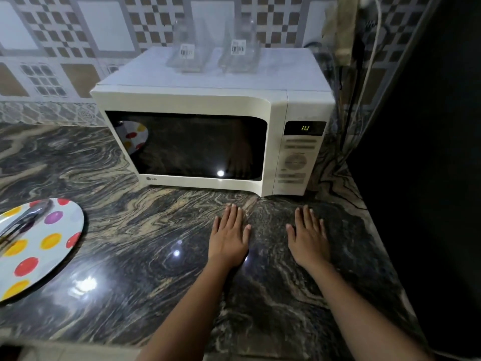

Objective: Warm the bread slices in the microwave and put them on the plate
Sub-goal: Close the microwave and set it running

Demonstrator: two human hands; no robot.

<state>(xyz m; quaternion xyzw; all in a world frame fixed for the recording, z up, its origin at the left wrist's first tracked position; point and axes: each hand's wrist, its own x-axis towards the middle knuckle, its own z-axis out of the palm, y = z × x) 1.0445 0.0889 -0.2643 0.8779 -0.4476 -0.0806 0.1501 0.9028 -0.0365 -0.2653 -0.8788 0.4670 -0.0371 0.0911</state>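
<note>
While we wait at the microwave, our hands: the left hand (229,235) and the right hand (309,238) both lie flat on the tabletop (156,256), palms down and fingers straight, gripping nothing; they are near each other but apart.
Tabletop: dark glossy stone with pale veins, which carries everything here.
Microwave (208,100): white, just beyond our fingertips, against the tiled wall (65,35); its door (186,144) is shut.
Display (305,128): green digits that we read as 10, though they are a little blurred.
Bread slices: not in view; the door glass is dark and gives only reflections. As none lies on the plate or the tabletop, we judge they are inside.
Plate (62,259): dotted in colours, at the left edge of the view, well apart from our hands; a shiny metal utensil (23,220) lies on it, too blurred to name.
Step in hand: we judge that the warming is running and we only wait.
Next move: when the time ends, one hand must open the door, take out the slices, which may be hot, and carry them left to the plate.
Count: two hands, one microwave, one plate, one utensil, two clear glass containers (186,48) with barcode labels on top of the microwave, no bread slices visible.
</note>
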